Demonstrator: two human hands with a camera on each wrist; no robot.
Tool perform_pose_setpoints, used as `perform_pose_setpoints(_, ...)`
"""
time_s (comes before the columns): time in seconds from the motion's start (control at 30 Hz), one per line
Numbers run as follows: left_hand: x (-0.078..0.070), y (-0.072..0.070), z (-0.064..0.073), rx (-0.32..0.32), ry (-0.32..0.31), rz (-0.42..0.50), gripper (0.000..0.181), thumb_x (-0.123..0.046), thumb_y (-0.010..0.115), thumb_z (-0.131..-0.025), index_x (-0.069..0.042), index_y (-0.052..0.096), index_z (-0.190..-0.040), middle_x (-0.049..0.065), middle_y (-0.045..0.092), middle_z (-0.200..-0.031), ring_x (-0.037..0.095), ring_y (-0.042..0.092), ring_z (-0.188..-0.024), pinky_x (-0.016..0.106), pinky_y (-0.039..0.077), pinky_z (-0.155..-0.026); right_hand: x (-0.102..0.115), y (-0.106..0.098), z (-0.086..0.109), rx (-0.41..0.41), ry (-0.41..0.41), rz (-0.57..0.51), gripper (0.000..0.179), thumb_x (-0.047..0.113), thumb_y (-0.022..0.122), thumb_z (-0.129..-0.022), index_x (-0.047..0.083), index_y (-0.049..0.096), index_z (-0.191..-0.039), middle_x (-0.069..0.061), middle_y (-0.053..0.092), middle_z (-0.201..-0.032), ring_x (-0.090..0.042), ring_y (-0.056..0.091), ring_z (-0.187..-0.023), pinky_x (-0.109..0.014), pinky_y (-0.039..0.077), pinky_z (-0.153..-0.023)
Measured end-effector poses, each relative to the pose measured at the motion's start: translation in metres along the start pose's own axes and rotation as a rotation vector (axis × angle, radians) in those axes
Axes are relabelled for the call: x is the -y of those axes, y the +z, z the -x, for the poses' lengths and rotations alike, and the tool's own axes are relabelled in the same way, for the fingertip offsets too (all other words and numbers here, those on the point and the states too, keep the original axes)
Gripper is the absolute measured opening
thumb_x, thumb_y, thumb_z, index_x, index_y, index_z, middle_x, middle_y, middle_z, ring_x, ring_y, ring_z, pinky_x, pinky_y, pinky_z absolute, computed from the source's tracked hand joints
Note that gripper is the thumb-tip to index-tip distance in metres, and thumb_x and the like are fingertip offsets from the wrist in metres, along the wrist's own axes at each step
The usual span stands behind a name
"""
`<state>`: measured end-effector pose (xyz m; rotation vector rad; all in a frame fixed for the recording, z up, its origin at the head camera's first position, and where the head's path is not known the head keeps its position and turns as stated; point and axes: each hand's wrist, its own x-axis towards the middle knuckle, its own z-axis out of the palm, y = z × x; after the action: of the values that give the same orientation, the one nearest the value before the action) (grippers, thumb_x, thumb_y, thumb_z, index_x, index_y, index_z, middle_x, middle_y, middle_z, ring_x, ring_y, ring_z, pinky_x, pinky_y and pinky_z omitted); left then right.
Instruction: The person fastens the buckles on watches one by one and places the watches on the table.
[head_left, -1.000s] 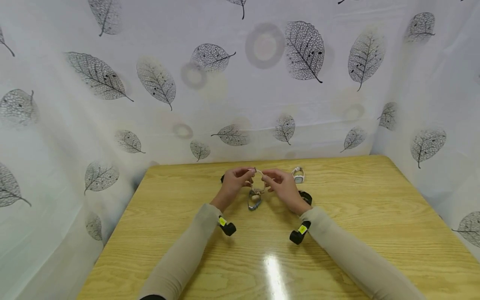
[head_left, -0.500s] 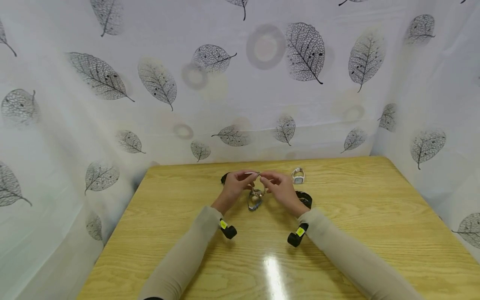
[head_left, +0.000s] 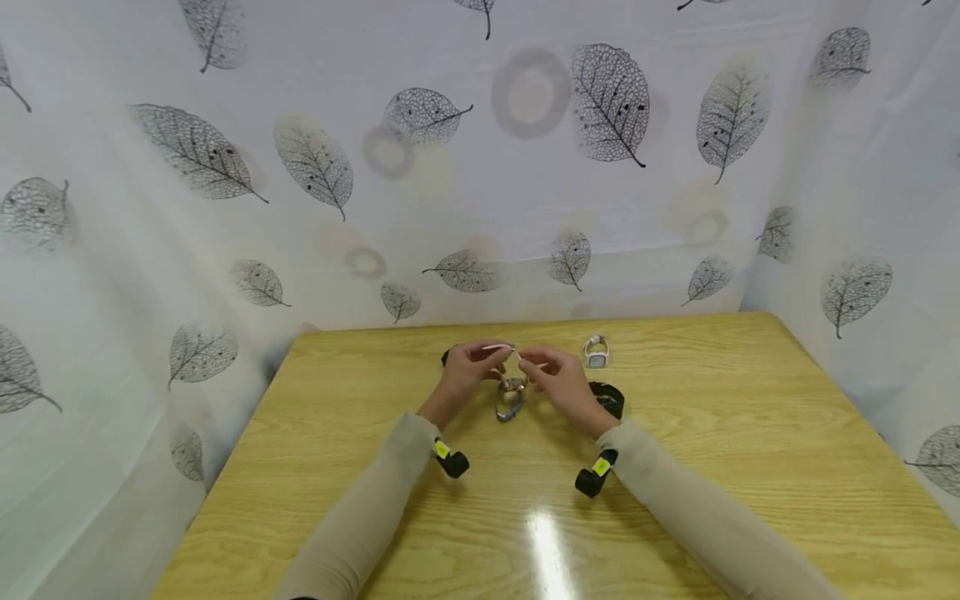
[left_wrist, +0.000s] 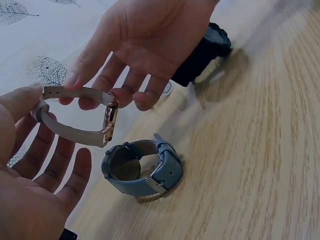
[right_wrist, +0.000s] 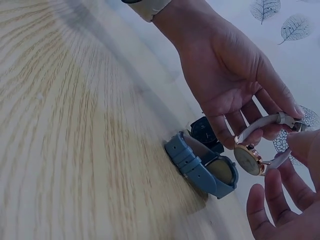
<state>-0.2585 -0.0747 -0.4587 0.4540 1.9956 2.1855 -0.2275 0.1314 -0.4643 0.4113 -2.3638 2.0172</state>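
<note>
Between both hands hangs a wristwatch (left_wrist: 111,120) with a rose-gold case and pale strap, looped and held above the table. My left hand (head_left: 463,372) pinches the strap near its buckle between thumb and fingers. My right hand (head_left: 561,382) pinches the other side of the strap, its remaining fingers loosely spread. In the right wrist view, the watch's round dial (right_wrist: 248,159) faces partly toward the camera. How the strap end sits in the buckle is too small to tell. Just below the hands, a blue-grey watch (left_wrist: 167,172) stands on its side, strap closed in a loop.
A white watch (head_left: 597,360) stands beyond my right hand. A black watch (head_left: 611,398) lies beside my right wrist, partly hidden by it. Another black watch (right_wrist: 202,131) sits behind my left hand. The wooden table (head_left: 675,417) meets a leaf-patterned curtain (head_left: 525,283) at its far edge.
My hands have drawn slightly closer together at the top of the strap. The pale strap's upper part has shifted between the fingertips. The other watches have stayed in place.
</note>
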Motion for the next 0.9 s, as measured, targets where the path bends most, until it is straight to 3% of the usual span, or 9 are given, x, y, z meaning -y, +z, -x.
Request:
perform_pose_setpoints(0.17, 0.001, 0.001, 0.001, 0.009, -0.001, -0.026, 0.029, -0.025, 0.076, -0.096, -0.003, 0.076, -0.115, 0.037, 0.065, -0.119, 0.021, 0.064, -0.081, 0.037, 0.063, -0.077, 0.000, 0.003, -0.001, 0.007, -0.004, 0.001, 0.032, 0.027, 0.069, -0.101, 0.008, 0.072, -0.127, -0.014, 0.069, -0.120, -0.035, 0.068, -0.094, -0.052, 0.061, -0.081)
perform_pose_setpoints(0.33, 0.002, 0.002, 0.003, 0.016, -0.008, -0.047, 0.029, -0.026, 0.075, -0.097, -0.003, 0.076, -0.115, 0.036, 0.065, -0.118, 0.020, 0.065, -0.081, 0.041, 0.063, -0.080, -0.002, 0.004, -0.002, -0.005, -0.002, 0.000, 0.034, 0.026, 0.069, -0.101, 0.004, 0.072, -0.127, -0.018, 0.069, -0.123, -0.042, 0.067, -0.096, -0.055, 0.060, -0.082)
perform_pose_setpoints(0.5, 0.003, 0.004, 0.004, 0.021, -0.015, -0.071, 0.027, -0.025, 0.074, -0.098, -0.003, 0.076, -0.114, 0.032, 0.068, -0.117, 0.020, 0.066, -0.081, 0.044, 0.062, -0.081, -0.003, 0.004, -0.001, -0.015, 0.014, 0.007, 0.034, 0.028, 0.070, -0.101, 0.006, 0.073, -0.126, -0.013, 0.069, -0.126, -0.036, 0.068, -0.096, -0.048, 0.062, -0.080)
perform_pose_setpoints(0.67, 0.002, 0.006, 0.003, -0.005, 0.014, -0.070, 0.026, -0.025, 0.075, -0.097, -0.004, 0.077, -0.112, 0.033, 0.068, -0.113, 0.022, 0.066, -0.080, 0.038, 0.062, -0.077, -0.001, 0.001, 0.000, -0.004, 0.020, 0.030, 0.035, 0.029, 0.068, -0.102, 0.008, 0.071, -0.130, -0.012, 0.069, -0.125, -0.032, 0.069, -0.095, -0.043, 0.062, -0.079)
perform_pose_setpoints(0.83, -0.004, 0.009, 0.000, -0.044, 0.045, -0.077, 0.027, -0.028, 0.078, -0.094, -0.006, 0.078, -0.109, 0.029, 0.071, -0.107, 0.027, 0.068, -0.076, 0.032, 0.060, -0.069, 0.009, -0.009, -0.005, -0.007, -0.046, 0.076, 0.038, 0.028, 0.064, -0.104, 0.007, 0.066, -0.136, -0.015, 0.068, -0.123, -0.043, 0.066, -0.096, -0.049, 0.061, -0.078)
perform_pose_setpoints(0.9, -0.008, 0.011, -0.001, -0.056, 0.045, -0.088, 0.028, -0.030, 0.080, -0.093, -0.006, 0.078, -0.108, 0.025, 0.073, -0.102, 0.028, 0.069, -0.073, 0.032, 0.059, -0.066, 0.016, -0.013, -0.009, -0.008, -0.092, 0.111, 0.037, 0.027, 0.063, -0.105, 0.008, 0.065, -0.137, -0.015, 0.067, -0.123, -0.041, 0.066, -0.092, -0.051, 0.061, -0.077)
